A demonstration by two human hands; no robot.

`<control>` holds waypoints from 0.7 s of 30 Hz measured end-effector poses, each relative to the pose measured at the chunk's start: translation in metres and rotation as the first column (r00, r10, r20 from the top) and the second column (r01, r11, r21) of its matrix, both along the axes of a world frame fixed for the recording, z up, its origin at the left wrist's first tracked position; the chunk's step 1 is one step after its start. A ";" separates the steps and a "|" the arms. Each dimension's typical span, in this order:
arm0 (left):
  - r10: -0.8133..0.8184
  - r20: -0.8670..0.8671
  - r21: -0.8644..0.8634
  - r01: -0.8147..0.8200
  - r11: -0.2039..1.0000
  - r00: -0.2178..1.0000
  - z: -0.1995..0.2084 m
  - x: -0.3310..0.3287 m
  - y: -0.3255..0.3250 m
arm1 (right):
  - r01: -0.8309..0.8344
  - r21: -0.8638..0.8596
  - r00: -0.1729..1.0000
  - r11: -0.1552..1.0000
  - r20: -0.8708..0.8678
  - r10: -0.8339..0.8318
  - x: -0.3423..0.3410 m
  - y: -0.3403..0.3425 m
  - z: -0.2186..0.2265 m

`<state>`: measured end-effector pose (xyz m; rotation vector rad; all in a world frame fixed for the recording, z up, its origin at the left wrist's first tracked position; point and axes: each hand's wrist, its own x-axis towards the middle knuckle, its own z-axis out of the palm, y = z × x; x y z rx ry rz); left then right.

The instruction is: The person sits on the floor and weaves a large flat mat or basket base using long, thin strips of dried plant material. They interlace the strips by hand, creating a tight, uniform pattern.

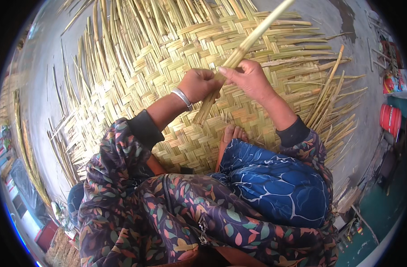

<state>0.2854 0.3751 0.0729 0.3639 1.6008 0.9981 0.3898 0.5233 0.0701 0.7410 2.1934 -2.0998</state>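
Both my hands hold one flattened reed stalk (250, 42), raised above a woven reed mat (168, 80). The stalk slants from near my bare foot up to the far right. My left hand (200, 85), with a silver bangle on its wrist, grips it with closed fingers near its lower part. Just to the right and slightly higher, my right hand (250, 79) pinches the same stalk between thumb and fingers. Beneath them the mat shows a zigzag weave. Loose, unwoven reed ends stick out along its far, left and right edges.
I sit on the mat, one bare foot (234, 132) on it. A bundle of long reeds (28, 151) lies at the far left. Loose stalks (326, 91) rest across the mat's right edge. A red round container (390, 119) stands on the right beside the grey floor (352, 53).
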 end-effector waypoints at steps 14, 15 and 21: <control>-0.091 0.127 0.139 0.073 0.988 0.988 -0.034 0.015 -0.026 | 0.117 -0.042 0.992 0.992 0.046 -0.115 -0.001 0.030 -0.008; -0.090 0.136 0.133 0.072 0.988 0.987 -0.033 0.017 -0.026 | 0.118 -0.050 0.992 0.992 0.056 -0.115 0.000 0.030 -0.008; -0.014 0.315 0.137 -0.031 0.990 0.949 -0.021 0.014 -0.019 | 0.158 -0.113 0.987 0.981 0.028 -0.156 -0.005 0.014 0.003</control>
